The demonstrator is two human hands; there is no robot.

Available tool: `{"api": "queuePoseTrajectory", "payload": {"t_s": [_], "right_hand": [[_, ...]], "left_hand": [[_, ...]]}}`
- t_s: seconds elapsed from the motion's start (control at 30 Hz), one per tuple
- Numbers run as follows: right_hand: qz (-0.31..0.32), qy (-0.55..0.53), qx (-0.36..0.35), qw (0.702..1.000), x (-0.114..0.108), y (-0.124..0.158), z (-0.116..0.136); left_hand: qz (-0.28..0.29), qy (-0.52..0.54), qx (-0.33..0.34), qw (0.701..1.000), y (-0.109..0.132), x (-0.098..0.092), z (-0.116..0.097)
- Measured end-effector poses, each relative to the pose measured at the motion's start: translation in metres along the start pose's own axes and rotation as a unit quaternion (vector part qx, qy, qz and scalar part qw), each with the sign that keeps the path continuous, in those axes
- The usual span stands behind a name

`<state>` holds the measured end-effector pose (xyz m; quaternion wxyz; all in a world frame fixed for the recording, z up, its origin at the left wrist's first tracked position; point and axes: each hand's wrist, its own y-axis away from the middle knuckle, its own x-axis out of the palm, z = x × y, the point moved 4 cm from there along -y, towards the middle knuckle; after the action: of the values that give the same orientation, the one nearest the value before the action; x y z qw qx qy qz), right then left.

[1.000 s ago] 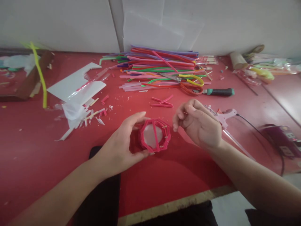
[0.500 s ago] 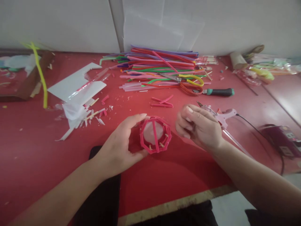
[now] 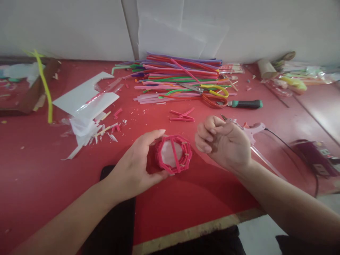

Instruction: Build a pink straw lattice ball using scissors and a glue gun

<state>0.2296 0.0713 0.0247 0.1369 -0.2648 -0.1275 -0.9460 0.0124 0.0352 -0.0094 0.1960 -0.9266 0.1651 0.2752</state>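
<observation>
- Head view: a red-pink octagonal frame (image 3: 175, 154) lies between the two hands, above or on the red tabletop (image 3: 170, 209); whether its underside touches the surface cannot be told.
- Left hand (image 3: 135, 164): curved about the left side of the frame, digits reaching to its far and near rims, the grasp as wide as the frame itself.
- Right hand (image 3: 225, 143): raised just beside the frame, not touching it, palm turned inward and fingers curled narrow; whether something small is pinched there cannot be told.
- Governing relation, as judged: the short gap between the right hand's fingertips and the frame's right rim. The frame lies to the left of and slightly nearer the body than those fingertips; the left hand is the nearer, being in contact.
- Axis: the outline is nearly as broad as long, so no long axis stands out; its crossbar runs from far rim to near rim, the near end slanting rightward.
- Surroundings: short pink sticks (image 3: 182, 119) lie beyond the frame; scissors (image 3: 203, 90) rest on the coloured strips (image 3: 183, 73) farther off; a glue gun (image 3: 252, 131) lies behind the right hand, partly covered.
</observation>
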Motion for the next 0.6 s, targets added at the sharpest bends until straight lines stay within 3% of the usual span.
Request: {"api": "queuePoseTrajectory", "payload": {"t_s": [0.6], "right_hand": [[0.040, 0.027, -0.005, 0.999, 0.0053, 0.0070, 0.0012]], "left_hand": [[-0.007, -0.023, -0.002, 1.000, -0.0008, -0.0018, -0.0052]]}}
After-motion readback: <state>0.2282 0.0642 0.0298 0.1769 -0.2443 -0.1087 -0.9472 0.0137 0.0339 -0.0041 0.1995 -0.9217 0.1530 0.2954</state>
